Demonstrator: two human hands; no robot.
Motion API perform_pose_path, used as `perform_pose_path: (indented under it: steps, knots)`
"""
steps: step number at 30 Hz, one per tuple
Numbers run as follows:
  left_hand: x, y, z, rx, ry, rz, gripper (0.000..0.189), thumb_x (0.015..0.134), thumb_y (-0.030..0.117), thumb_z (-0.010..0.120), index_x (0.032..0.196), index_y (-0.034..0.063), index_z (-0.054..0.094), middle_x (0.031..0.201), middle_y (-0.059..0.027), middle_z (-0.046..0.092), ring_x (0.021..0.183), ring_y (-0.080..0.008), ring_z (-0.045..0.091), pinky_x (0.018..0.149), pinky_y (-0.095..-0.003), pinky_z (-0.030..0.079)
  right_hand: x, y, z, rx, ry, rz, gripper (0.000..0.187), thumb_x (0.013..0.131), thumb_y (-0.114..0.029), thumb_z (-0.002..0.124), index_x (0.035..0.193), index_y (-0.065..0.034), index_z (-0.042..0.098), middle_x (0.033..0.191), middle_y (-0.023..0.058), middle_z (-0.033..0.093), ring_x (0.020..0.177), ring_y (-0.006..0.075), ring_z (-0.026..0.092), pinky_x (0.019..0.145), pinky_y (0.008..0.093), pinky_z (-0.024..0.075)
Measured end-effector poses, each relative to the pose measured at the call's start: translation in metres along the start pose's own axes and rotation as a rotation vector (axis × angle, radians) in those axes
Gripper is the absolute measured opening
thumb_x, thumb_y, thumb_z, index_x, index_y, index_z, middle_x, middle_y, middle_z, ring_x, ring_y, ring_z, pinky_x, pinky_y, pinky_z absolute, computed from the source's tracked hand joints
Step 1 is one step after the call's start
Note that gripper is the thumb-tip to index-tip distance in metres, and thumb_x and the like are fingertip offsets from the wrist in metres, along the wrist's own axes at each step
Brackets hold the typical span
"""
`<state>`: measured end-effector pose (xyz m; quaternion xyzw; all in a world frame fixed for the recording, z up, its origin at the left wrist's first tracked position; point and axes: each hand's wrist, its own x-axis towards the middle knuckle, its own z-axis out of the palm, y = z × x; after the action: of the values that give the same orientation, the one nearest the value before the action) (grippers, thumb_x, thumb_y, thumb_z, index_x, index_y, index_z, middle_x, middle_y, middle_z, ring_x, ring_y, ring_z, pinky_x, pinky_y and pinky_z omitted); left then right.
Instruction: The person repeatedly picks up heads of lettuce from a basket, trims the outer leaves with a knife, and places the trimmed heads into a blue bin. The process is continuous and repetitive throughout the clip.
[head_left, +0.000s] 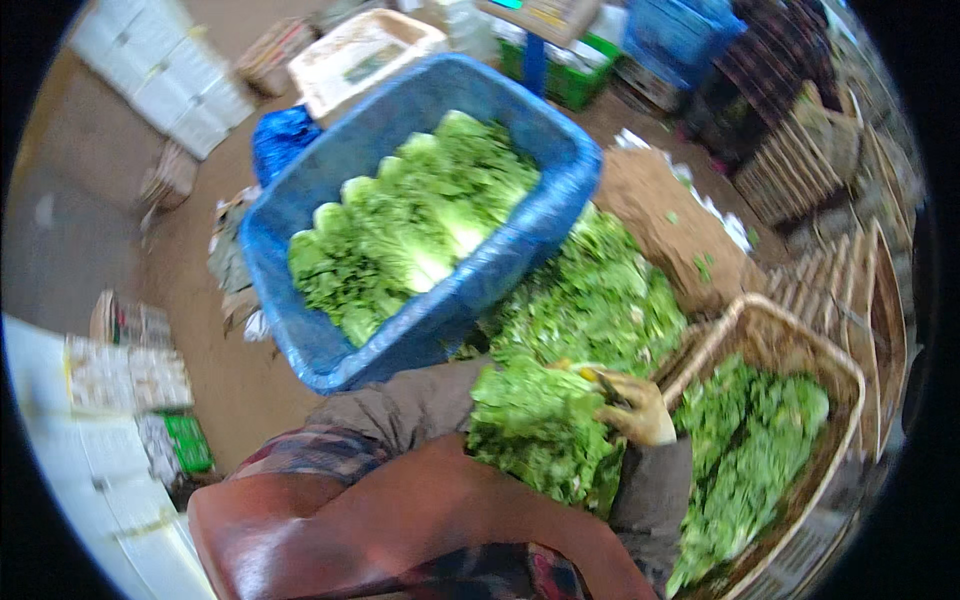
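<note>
My right hand (637, 412), in a cream glove, is beside a leafy lettuce head (540, 427) over my lap. Its fingers close around a small dark-and-yellow tool (604, 381), blurred, possibly a knife. My left hand is out of sight; a bare forearm passes below the lettuce. Ahead, a crate lined with blue plastic (574, 161) holds trimmed lettuce heads (427, 217), lying side by side with pale bases showing. Between crate and hand spreads a heap of loose green leaves (592, 300). On the right, a worn plastic crate (802, 326) contains more leafy heads (772, 442).
A brown cardboard sheet or sack (660, 202) lies beyond the leaves. White foam boxes (172, 82) are stacked at far left. A dirty white tub (322, 67) and a green crate (570, 90) stand behind. Another person (772, 67) bends at upper right near ribbed crates (787, 165).
</note>
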<state>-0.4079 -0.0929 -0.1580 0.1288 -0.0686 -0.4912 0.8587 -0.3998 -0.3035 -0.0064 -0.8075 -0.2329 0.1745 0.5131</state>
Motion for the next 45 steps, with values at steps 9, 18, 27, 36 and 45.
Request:
perform_pose_path:
  steps: [9,18,27,36,45]
  knots:
    - [0.004,-0.036,-0.099,-0.314,-0.113,0.184,0.088,0.089,0.059,0.061,0.152,0.0042,0.032,0.149,-0.0229,0.041,0.134,-0.0382,0.045,0.111,-0.0543,0.037,-0.026,0.129,0.047,0.581,0.779,0.426,0.048,0.09,-0.032,0.067,0.129,-0.0051,0.058,0.111,0.0073,0.063,0.088,0.0195,0.064,0.077,0.0335,0.0546]
    - [-0.022,0.144,0.104,0.718,0.179,0.136,0.141,0.064,0.079,0.073,0.157,0.0152,-0.012,0.163,-0.0225,-0.007,0.151,-0.0376,-0.007,0.122,-0.0552,0.002,0.016,-0.006,0.042,0.352,0.775,0.492,0.096,0.079,-0.059,0.076,0.143,0.0037,0.042,0.134,0.019,0.056,0.114,0.027,0.061,0.095,0.0386,0.0513]
    - [-0.229,0.271,0.098,0.595,0.357,0.624,0.126,0.062,0.042,0.093,0.157,0.0109,0.016,0.154,-0.0155,0.036,0.14,-0.0303,0.038,0.115,-0.0466,0.033,0.223,-0.15,0.096,0.054,0.328,0.116,0.079,0.073,-0.044,0.084,0.137,-0.0074,0.056,0.123,0.0143,0.064,0.113,0.0239,0.062,0.093,0.0376,0.0504]
    - [-0.258,0.353,0.062,2.522,-0.098,-0.378,0.102,0.07,0.02,0.081,0.154,0.0399,0.027,0.148,-0.0147,0.045,0.132,-0.0378,0.047,0.108,-0.0581,0.036,0.434,-0.014,0.178,-0.625,-0.272,0.36,0.064,0.076,-0.044,0.078,0.13,-0.0118,0.064,0.123,0.0173,0.066,0.114,0.0338,0.062,0.097,0.0427,0.0491]
    - [-0.245,0.275,-0.079,2.573,-0.377,-0.606,0.087,0.083,0.029,0.071,0.153,0.0461,0.022,0.161,-0.0002,0.028,0.147,-0.0371,0.027,0.114,-0.065,0.027,0.419,-0.012,0.165,0.306,0.161,0.324,0.026,0.084,-0.026,0.077,0.1,-0.0051,0.073,0.081,0.0069,0.069,0.072,0.0209,0.063,0.066,0.0346,0.051]
